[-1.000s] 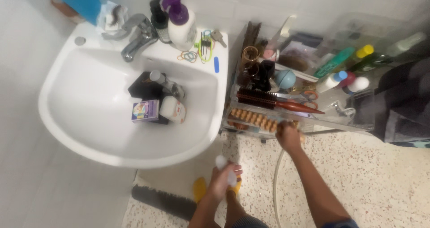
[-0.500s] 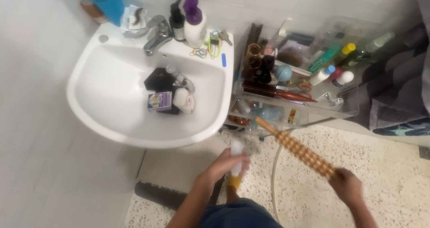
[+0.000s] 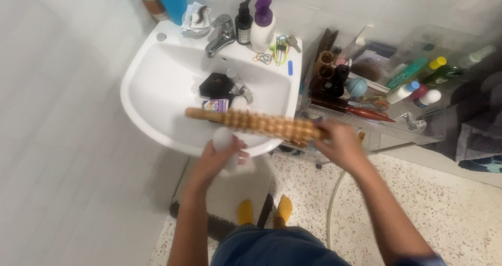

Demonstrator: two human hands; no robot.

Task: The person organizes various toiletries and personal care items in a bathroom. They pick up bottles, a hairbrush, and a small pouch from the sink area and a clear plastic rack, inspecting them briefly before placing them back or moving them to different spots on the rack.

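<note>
Right hand (image 3: pixel 340 143) grasps a ridged wooden roller (image 3: pixel 251 122); left hand (image 3: pixel 222 153) clenches a white bottle (image 3: pixel 225 140).

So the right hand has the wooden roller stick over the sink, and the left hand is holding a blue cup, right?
Not quite: the head view shows the left hand holding a white bottle, not a blue cup. The right hand does hold the wooden roller stick over the sink.
</note>
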